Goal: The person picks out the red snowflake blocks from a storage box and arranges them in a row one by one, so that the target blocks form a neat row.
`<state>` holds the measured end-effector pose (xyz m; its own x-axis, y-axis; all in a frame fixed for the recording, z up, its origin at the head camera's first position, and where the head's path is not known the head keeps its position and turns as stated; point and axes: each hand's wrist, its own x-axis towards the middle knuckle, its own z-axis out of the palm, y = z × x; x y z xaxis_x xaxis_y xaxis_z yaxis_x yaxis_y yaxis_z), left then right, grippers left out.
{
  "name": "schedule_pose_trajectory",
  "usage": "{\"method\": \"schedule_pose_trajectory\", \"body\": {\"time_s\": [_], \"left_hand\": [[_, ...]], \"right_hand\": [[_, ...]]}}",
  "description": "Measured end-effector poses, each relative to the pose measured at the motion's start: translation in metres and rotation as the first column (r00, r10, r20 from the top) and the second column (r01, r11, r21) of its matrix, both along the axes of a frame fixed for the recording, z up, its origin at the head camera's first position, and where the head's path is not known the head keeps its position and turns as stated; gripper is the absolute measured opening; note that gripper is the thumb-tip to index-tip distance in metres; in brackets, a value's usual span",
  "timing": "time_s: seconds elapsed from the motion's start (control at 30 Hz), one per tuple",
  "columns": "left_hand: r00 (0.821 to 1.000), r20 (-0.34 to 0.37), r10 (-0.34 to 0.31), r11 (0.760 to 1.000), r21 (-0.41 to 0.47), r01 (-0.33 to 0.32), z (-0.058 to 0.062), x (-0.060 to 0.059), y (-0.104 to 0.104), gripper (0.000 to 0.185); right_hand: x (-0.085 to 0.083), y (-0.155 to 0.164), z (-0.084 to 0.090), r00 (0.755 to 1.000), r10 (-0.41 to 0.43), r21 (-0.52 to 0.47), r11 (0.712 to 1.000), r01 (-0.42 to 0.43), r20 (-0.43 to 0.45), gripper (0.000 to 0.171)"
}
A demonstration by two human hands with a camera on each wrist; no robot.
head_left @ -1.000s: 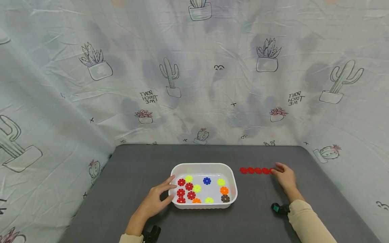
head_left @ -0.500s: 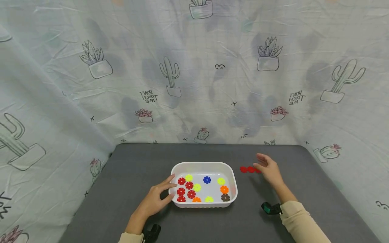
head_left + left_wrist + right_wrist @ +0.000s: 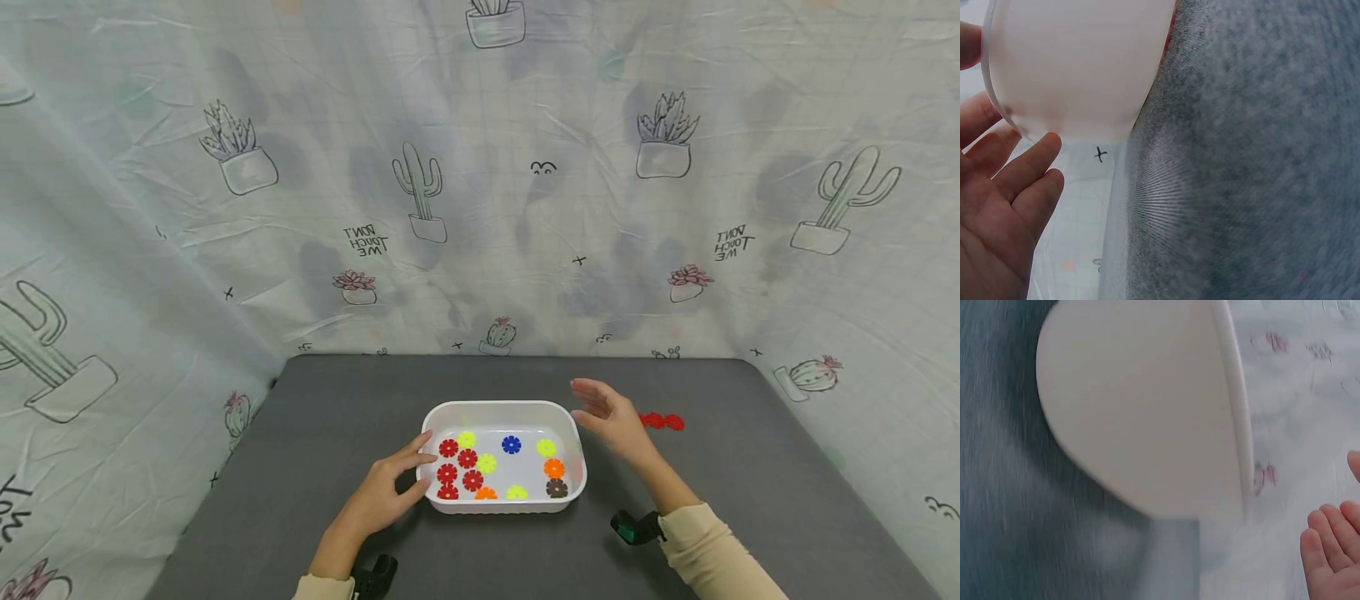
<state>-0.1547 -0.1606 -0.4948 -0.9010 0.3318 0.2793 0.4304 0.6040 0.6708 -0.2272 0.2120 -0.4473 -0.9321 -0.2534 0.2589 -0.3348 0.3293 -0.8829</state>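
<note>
A white tray (image 3: 450, 412) sits mid-table holding several flower-shaped discs: red (image 3: 457, 467), yellow, orange, brown and one blue disc (image 3: 511, 444). My left hand (image 3: 390, 490) rests with straight fingers against the tray's left wall; in the left wrist view the fingers (image 3: 1019, 181) touch the tray wall (image 3: 1072, 69). My right hand (image 3: 606, 414) hovers open and empty above the tray's right end. A chain of red discs (image 3: 662, 422) lies on the table just right of that hand, partly hidden by it. The right wrist view shows the tray's outer wall (image 3: 1141, 419) and my fingertips (image 3: 1329, 547).
The grey table top (image 3: 337, 400) is closed in by a cactus-print cloth backdrop (image 3: 480, 183) behind and at both sides. Black wrist camera mounts show near each sleeve (image 3: 636, 527).
My right hand has left the right end of the red disc chain and travelled left to the tray's right end. The left hand stays on the tray.
</note>
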Motion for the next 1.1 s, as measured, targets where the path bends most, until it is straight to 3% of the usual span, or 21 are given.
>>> {"method": "schedule_pose_trajectory", "body": {"time_s": [0.33, 0.63, 1.1], "left_hand": [[1.0, 0.009, 0.001, 1.0, 0.005, -0.001, 0.001, -0.001, 0.0, 0.032], [1.0, 0.02, 0.016, 1.0, -0.01, -0.015, 0.0, 0.0, 0.0, 0.033], [1.0, 0.009, -0.003, 1.0, -0.001, 0.003, -0.002, -0.002, -0.002, 0.032]], "right_hand": [[0.009, -0.04, -0.005, 0.978, 0.206, -0.035, 0.978, -0.206, -0.01, 0.048], [0.006, -0.073, -0.013, 0.943, 0.323, -0.019, 0.946, -0.322, 0.081, 0.043], [0.002, -0.109, -0.024, 0.853, 0.468, 0.104, 0.86, -0.5, 0.23, 0.033]]}}
